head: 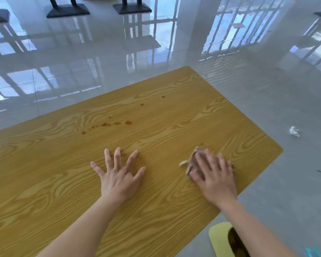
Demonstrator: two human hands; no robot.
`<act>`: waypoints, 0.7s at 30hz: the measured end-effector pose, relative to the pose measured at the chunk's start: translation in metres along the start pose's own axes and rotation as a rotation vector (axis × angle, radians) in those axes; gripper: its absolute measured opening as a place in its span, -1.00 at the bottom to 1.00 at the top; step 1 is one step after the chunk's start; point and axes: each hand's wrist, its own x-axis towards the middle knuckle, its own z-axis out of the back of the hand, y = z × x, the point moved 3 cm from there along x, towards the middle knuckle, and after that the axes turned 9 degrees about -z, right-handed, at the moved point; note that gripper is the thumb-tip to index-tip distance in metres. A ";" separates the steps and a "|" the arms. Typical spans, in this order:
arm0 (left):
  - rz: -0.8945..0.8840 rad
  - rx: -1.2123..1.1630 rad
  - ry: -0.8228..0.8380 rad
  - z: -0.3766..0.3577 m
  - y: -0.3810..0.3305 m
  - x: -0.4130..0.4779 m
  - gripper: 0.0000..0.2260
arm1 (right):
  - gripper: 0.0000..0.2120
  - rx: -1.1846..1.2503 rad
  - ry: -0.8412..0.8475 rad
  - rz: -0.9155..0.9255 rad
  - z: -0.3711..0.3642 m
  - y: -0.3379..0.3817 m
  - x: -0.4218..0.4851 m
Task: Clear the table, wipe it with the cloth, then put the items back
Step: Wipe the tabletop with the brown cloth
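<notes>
Glossy grey tiled floor (267,89) fills the top and right, with window reflections across it. Wood-grain yellow bench (156,210) runs diagonally from lower left to a rounded corner at right.

Both bare forearms reach in from the bottom edge. Left grip (119,175): palm down flat on the bench near the middle, fingers straight and spread wide, holding nothing. Right grip (215,179): palm down near the bench's right side, fingers straight and slightly fanned, pressing flat on the cloth (195,158); the hand is blurred. The cloth is a small crumpled brownish-grey wad on the bench, mostly under the right fingers, sticking out at the fingertips and on the thumb side.

Dark square table bases (68,11) stand on the floor at the top edge. A pale yellow curved object (219,236) sits at bottom right beside the bench, partly hidden by the right forearm; cannot tell what it is.

Brown spill spots (117,123) lie in a rough line on the bench beyond the left grip, well apart from the cloth, with two more dots farther back. A crumpled clear wrapper (294,131) lies on the floor to the right of the bench.
</notes>
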 end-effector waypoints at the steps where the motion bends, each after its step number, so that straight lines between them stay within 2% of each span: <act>1: 0.018 0.025 -0.018 -0.002 -0.005 0.001 -0.39 | -0.29 0.046 0.031 -0.146 0.004 -0.010 0.022; 3: 0.033 0.065 -0.043 -0.004 -0.008 0.004 -0.39 | -0.25 0.159 0.064 -0.354 0.009 -0.008 0.055; 5: 0.033 0.077 -0.036 -0.006 -0.006 0.003 -0.38 | -0.26 0.185 0.088 -0.354 0.013 0.015 0.065; 6: 0.037 0.077 -0.033 -0.006 -0.006 0.002 -0.38 | -0.28 0.162 0.093 -0.270 0.012 0.029 0.059; 10: 0.044 0.080 -0.027 -0.004 -0.008 0.002 -0.38 | -0.35 0.070 0.030 0.288 -0.001 0.059 -0.016; 12: 0.051 0.075 -0.030 -0.005 -0.008 0.002 -0.38 | -0.36 0.015 0.025 0.406 -0.004 0.037 -0.026; 14: 0.053 0.071 -0.035 -0.004 -0.008 0.001 -0.38 | -0.33 -0.032 -0.009 0.294 0.002 0.008 0.006; 18: 0.060 0.072 -0.045 -0.005 -0.008 0.003 -0.39 | -0.26 0.080 0.047 -0.212 0.014 0.001 0.084; 19: 0.061 0.069 -0.049 -0.006 -0.007 0.003 -0.39 | -0.26 0.122 0.058 -0.251 0.015 0.016 0.090; 21: 0.060 0.063 -0.057 -0.006 -0.007 0.002 -0.41 | -0.28 0.122 0.074 -0.150 0.015 0.055 0.075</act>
